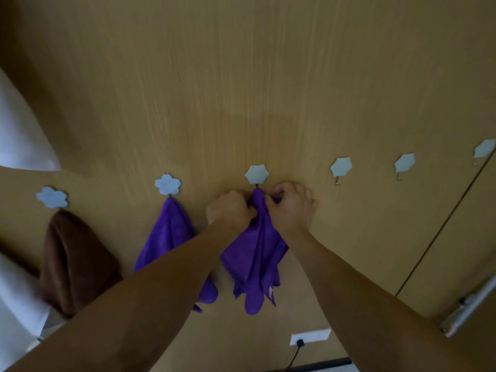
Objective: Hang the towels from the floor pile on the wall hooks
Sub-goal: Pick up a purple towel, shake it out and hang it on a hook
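A row of pale blue flower-shaped wall hooks runs across the wooden wall. A brown towel (72, 261) hangs from the leftmost hook (52, 197). A purple towel (169, 232) hangs from the second hook (167, 184). At the third hook (256, 174) a second purple towel (255, 261) reaches up to the hook, its top bunched between both hands. My left hand (229, 210) grips it from the left, and my right hand (291, 205) pinches it from the right. The floor pile is out of view.
Three bare hooks (341, 167) (404, 162) (484, 149) continue to the right. A door seam and a metal handle (467, 310) are at the right. A wall socket (308, 336) with a black plug sits low on the wall. White fabric shows at the left edge.
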Demonstrator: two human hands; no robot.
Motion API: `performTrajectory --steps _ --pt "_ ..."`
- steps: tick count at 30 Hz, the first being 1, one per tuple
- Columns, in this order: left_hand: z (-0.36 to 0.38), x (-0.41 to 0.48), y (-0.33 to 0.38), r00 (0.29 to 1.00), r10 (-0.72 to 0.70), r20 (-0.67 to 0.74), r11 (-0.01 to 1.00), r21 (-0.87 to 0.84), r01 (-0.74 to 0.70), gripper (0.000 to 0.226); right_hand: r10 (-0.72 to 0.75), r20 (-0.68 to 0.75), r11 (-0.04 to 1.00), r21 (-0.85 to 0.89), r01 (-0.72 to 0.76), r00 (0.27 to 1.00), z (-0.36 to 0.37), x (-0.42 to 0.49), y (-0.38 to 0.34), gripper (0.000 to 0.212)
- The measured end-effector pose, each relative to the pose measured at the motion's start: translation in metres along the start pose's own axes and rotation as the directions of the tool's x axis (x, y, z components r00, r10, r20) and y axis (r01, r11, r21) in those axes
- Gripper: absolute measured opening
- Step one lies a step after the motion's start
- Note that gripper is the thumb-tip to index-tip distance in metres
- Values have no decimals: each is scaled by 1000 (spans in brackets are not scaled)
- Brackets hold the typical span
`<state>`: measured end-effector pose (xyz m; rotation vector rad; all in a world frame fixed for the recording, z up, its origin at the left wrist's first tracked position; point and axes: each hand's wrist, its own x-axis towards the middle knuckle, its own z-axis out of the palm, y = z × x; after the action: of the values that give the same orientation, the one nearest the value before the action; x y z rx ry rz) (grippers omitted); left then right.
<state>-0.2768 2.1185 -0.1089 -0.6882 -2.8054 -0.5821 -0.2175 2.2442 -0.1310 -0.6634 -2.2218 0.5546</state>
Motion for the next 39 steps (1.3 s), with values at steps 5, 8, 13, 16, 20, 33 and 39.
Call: performTrajectory --steps 5,8,13,16,20,33,39 --pt "19 -14 -7 954 146 -260 974 205 -94 39 -141 61 988 -49 144 988 -2 -3 0 16" --pt "26 -13 -15 910 290 -297 956 127 -263 32 -150 159 973 199 117 976 1 -8 2 22" --pt "24 -17 -25 930 364 -52 837 -420 -351 37 -173 312 875 484 0 934 5 -26 14 29" --pt "20 -24 -23 928 369 48 759 -593 -270 31 -238 383 834 552 -15 893 4 -34 20 33" --pt "17 -21 -23 938 316 145 777 -606 -168 25 -242 367 916 391 87 898 5 -37 23 53" --pt "57 -35 -40 954 211 211 885 -455 -95 24 131 484 953 178 -244 865 15 -60 35 27" --pt "86 -57 -82 786 274 554 958 -91 -270 30 345 517 936 -129 -327 783 6 -110 63 26"
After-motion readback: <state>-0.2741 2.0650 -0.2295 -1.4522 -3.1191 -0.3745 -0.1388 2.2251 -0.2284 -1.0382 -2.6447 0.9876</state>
